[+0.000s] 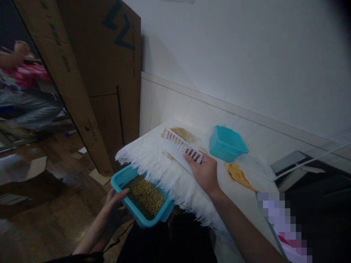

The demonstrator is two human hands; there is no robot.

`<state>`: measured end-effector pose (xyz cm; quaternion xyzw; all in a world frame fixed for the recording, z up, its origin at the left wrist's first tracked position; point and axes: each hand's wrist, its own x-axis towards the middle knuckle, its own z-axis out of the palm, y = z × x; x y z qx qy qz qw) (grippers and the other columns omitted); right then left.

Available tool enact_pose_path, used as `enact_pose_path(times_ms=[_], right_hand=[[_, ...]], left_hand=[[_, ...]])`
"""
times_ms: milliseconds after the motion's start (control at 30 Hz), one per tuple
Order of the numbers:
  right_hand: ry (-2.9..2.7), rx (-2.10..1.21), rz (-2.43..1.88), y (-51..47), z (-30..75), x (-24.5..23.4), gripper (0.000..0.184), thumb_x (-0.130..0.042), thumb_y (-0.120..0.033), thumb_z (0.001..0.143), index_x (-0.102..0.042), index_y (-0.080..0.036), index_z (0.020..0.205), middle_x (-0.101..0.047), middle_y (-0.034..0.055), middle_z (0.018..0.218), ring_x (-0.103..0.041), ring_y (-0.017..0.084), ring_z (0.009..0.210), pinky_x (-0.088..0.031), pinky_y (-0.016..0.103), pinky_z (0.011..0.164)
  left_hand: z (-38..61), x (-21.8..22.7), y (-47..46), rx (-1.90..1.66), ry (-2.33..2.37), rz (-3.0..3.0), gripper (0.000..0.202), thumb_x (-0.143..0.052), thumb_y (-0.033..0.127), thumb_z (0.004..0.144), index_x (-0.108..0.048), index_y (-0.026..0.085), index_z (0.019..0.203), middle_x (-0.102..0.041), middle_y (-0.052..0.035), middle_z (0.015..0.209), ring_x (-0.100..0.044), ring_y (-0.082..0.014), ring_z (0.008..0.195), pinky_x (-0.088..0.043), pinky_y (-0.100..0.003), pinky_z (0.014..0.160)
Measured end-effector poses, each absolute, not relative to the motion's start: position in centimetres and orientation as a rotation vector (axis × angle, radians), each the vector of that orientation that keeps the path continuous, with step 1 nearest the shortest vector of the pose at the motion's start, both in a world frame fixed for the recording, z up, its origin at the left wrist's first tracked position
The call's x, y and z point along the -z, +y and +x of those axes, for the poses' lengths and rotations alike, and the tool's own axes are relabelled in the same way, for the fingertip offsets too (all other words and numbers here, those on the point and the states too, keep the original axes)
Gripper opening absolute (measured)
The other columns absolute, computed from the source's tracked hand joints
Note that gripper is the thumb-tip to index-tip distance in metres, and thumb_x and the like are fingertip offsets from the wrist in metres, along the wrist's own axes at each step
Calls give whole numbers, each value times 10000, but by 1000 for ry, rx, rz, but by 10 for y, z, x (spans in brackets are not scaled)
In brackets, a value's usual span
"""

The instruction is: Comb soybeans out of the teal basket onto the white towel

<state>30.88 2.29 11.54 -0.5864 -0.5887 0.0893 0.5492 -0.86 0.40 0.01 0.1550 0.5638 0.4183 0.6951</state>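
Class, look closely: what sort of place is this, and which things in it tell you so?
Probably a room in a home or small workshop: it has a wood-look floor, a tall cardboard box by a plain wall, and a fringed white cloth.

Covered and blurred
Cloth fringe [178, 193] hid part of the near tub [133, 214], which hid most of the left hand's fingers. The person [30, 78] at left, perhaps seated, was blurred and cut off.

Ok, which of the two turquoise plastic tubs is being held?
The rectangular turquoise plastic tub with small round yellowish-green beans inside: the left hand holds its rim. The other turquoise tub stands beyond the right hand, untouched.
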Motion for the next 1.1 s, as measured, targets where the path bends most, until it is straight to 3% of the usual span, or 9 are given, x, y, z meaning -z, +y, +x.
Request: enact_pose_path(times_ms=[233,433,567,733,967,1100], right_hand=[[-1367,-230,-1444,39,313,-105,347,-797,-529,875,-881,-206,781,-828,63,675,-741,247,609,-550,310,587],[-1373,-262,-1431,42,308,-102,322,-796,-508,882,-881,-208,797,-836,60,696,-754,254,629,-563,318,615],[-1399,-271,-1442,46,306,-104,309,-791,-501,876,-865,-219,776,-838,58,700,-760,257,624,-579,330,646],[-1400,-260,-1446,51,303,-106,287,-790,-489,876,-891,-223,833,-871,71,753,-795,279,675,-600,343,683],[-1425,-311,-1466,51,300,-104,271,-817,-471,886,-880,-219,808,-831,45,685,-735,250,615,-533,316,609],[-1440,-326,-1455,49,297,-102,290,-820,-475,903,-872,-210,797,-805,35,664,-703,229,605,-503,303,596]], left_hand=[[-12,3,8,-897,1244,392,1066,-1057,265,801,-496,271,1707,-862,-85,931,-926,-466,996,-790,-595,837],[-10,3,6,-942,1204,336,1099,-1097,190,707,-551,320,1652,-885,-76,998,-924,-469,1074,-786,-591,886],[-10,1,7,-927,1216,334,1142,-1097,204,716,-527,324,1698,-895,-89,1019,-929,-463,1050,-785,-596,886],[-14,7,10,-893,1215,340,1240,-1105,216,739,-443,273,1787,-896,-80,907,-934,-443,964,-786,-556,861],[-12,9,8,-911,1247,377,981,-1022,346,879,-513,302,1717,-882,-83,947,-933,-442,966,-782,-610,884],[-9,2,6,-906,1255,376,985,-996,352,899,-489,324,1743,-887,-108,1007,-931,-450,1005,-785,-611,864]])
